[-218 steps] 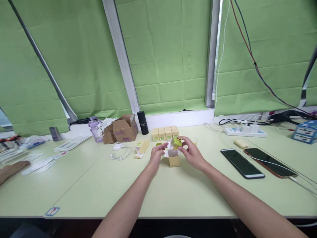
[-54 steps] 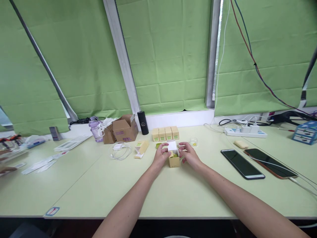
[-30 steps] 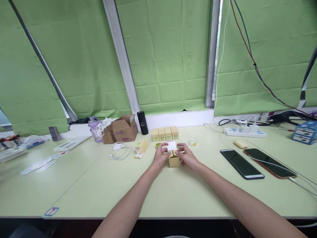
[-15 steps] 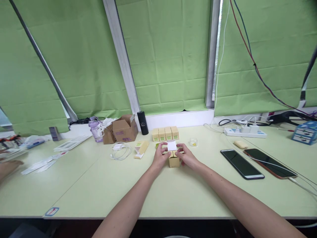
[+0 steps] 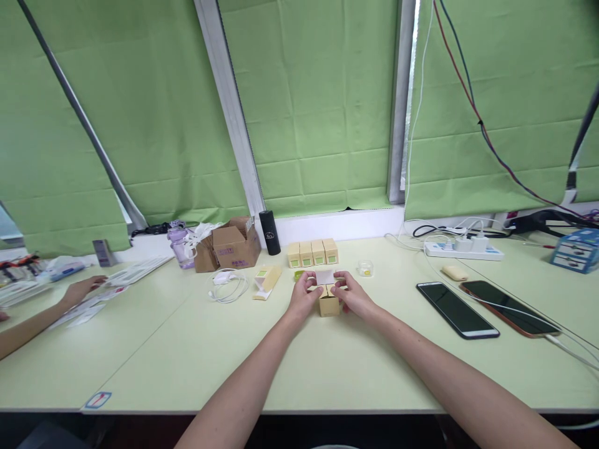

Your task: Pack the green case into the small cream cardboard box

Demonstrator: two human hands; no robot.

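A small tan cardboard box (image 5: 329, 306) stands on the table in front of me, its white-lined lid flap (image 5: 324, 277) raised at the back. My left hand (image 5: 305, 295) grips its left side, thumb at the top edge. On the other side my right hand (image 5: 350, 294) holds the box, its thumb also by the opening. What lies inside cannot be made out. A green item (image 5: 298, 274) shows partly behind my left fingers. Beyond my hands, several similar boxes (image 5: 312, 253) with green labels stand in a row. A small clear container (image 5: 365, 268) sits to the right.
An opened tan box (image 5: 267, 282) lies left, beside a coiled white cable (image 5: 229, 288). Further back stand a brown carton (image 5: 234, 244) and a black cylinder (image 5: 269, 232). Two phones lie right, near a power strip (image 5: 463, 248). Another person's hand (image 5: 83, 290) reaches in at left.
The raised lid flap has tilted slightly and looks more shaded. Both my hands stay in place on the box. At left, the other person's hand has reached further right over the papers.
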